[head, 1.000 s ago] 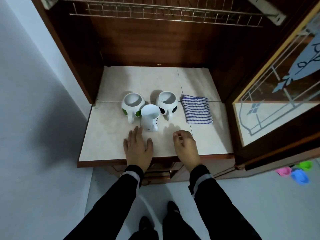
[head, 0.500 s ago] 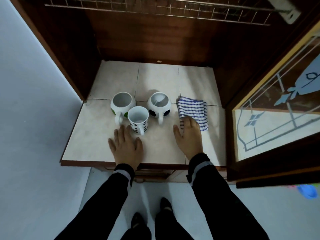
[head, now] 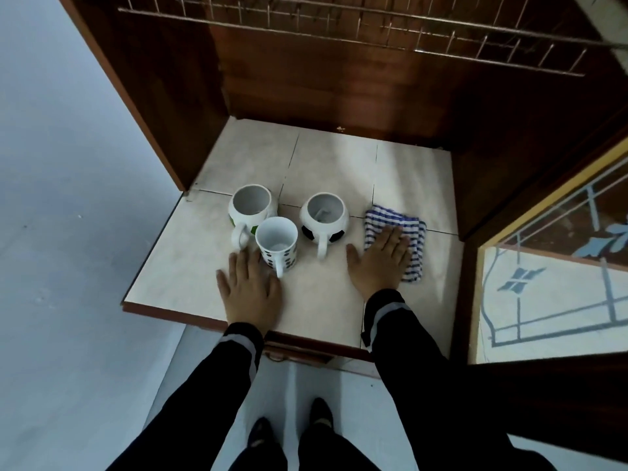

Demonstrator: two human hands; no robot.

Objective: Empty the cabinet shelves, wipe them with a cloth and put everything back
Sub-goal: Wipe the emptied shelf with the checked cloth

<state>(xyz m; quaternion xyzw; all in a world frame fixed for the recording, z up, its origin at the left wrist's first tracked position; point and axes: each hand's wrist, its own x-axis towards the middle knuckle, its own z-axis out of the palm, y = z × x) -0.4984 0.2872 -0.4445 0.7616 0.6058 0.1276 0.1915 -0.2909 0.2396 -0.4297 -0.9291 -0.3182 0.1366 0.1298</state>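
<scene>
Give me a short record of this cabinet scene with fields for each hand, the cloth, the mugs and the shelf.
left hand: flat on the tiled shelf, fingers straight, holding nothing
right hand: flat, fingers lying on the striped cloth
striped cloth: folded, right of the mugs
mugs: three, upright, handles toward the person: green-patched mug, football mug, dotted mug in front
wire rack: above the shelf
glass door: open, at right

Both hands flat: left (head: 250, 294), right (head: 379, 263) (fingers straight).
</scene>
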